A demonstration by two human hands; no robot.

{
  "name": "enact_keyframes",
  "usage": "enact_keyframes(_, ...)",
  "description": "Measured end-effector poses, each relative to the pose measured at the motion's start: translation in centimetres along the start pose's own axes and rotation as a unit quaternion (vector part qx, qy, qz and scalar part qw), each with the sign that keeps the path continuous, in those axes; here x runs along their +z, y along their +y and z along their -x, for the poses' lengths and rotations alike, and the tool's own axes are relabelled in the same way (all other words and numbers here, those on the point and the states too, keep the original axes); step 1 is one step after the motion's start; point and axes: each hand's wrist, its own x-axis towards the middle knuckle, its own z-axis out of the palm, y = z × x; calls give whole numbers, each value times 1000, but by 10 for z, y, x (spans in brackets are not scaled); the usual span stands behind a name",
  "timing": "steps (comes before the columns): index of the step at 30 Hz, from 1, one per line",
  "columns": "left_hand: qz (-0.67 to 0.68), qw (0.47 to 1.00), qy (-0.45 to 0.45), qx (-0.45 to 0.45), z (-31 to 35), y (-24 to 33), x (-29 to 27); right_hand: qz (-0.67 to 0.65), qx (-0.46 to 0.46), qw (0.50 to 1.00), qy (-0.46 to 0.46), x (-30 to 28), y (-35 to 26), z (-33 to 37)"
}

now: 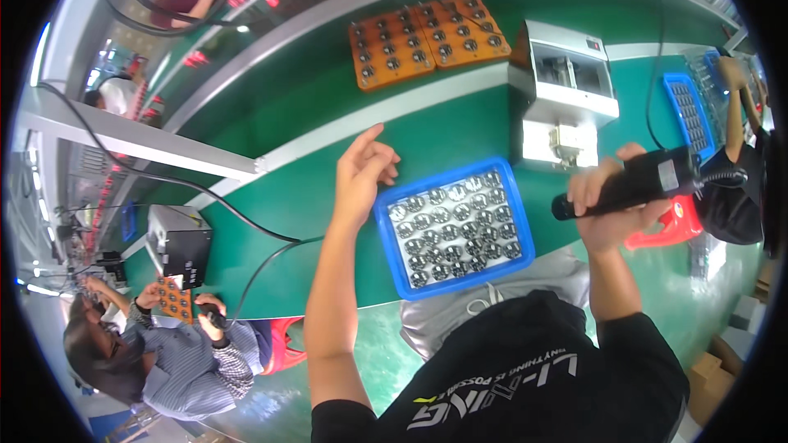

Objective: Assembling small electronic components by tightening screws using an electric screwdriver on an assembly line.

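Observation:
My right hand [603, 205] is wrapped round a black electric screwdriver [648, 184], held level above the right side of the bench with its tip to the left and a cable at its right end. My left hand [361, 172] hovers at the upper left corner of a blue tray [386, 238]; its index finger is stretched out and the others are loosely bent, with nothing visible in them. Rows of small round metallic parts [451, 232] fill the tray, which lies at the bench's near edge.
Two orange trays [392, 67] of round parts stand on the far shelf. A grey-white machine [566, 74] sits behind my right hand. Black cables cross the green bench [287, 197]. Co-workers sit at left [189, 369] and right, beside another blue tray [689, 115]. A red stool [669, 230] stands at right.

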Motion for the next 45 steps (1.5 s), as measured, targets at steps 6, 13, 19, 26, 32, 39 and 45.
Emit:
enact_keyframes(6, 315, 944, 69, -67, -65, 6, -13, -15, 5, 999, 38, -20, -10, 11)
enact_keyframes(13, 544, 823, 107, -124, -101, 15, -36, 8, -29, 999, 29, -44, -22, 15)
enact_keyframes(19, 562, 808, 81, -157, -125, 9, -38, -8, -25, 999, 31, -49, -22, 18)
enact_keyframes(26, 405, 888, 211, -48, -135, -10, -56, -6, -14, 999, 30, -44, -27, 25)
enact_keyframes(32, 427, 864, 264, -35, -73, -1, -71, 1, -7, 1000, 19, -54, -19, 27)
enact_keyframes(39, 408, 858, 312, -25, 26, -15, -90, -30, 8, 999, -30, -58, -10, 28)
enact_keyframes(45, 331, 886, 323, -34, 96, -10, -89, -22, 15, 1000, -1, -67, -4, 33)
